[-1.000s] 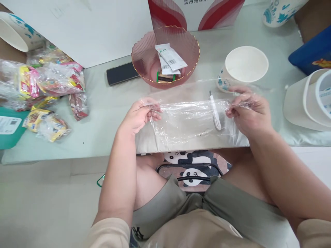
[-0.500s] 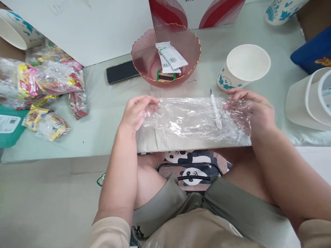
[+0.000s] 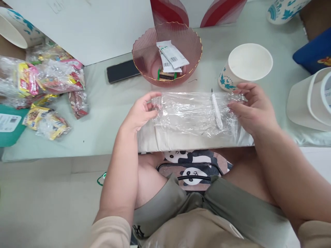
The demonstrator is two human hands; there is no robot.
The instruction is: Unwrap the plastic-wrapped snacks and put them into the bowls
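A crinkled sheet of clear plastic film [image 3: 184, 112] lies across the table's front between my hands; whether it is a bag I cannot tell. My left hand [image 3: 143, 112] has its thumb and forefinger around the film's bunched left end. At the other end, my right hand [image 3: 256, 112] grips the film with its thumb below and fingers above. A white pen-shaped tool [image 3: 216, 112] with a dark pointed tip rests with the film, nearer my right hand, tip pointing away from me. Just beyond my right fingers stands a white paper cup [image 3: 227, 77] with blue leaves.
A pink glass bowl [image 3: 142, 65] holds white sachets [image 3: 176, 57] and a small dark packet. Beside it lies a black phone [image 3: 121, 71]. Wrapped snacks [image 3: 54, 79] heap up at left. White plastic containers [image 3: 297, 103] stand at right, and a large white box [image 3: 103, 27] at the back.
Both hands have come slightly inward along the film, and its ends have drawn in. My right hand's thumb now shows clearly. The pen-shaped tool has barely shifted.
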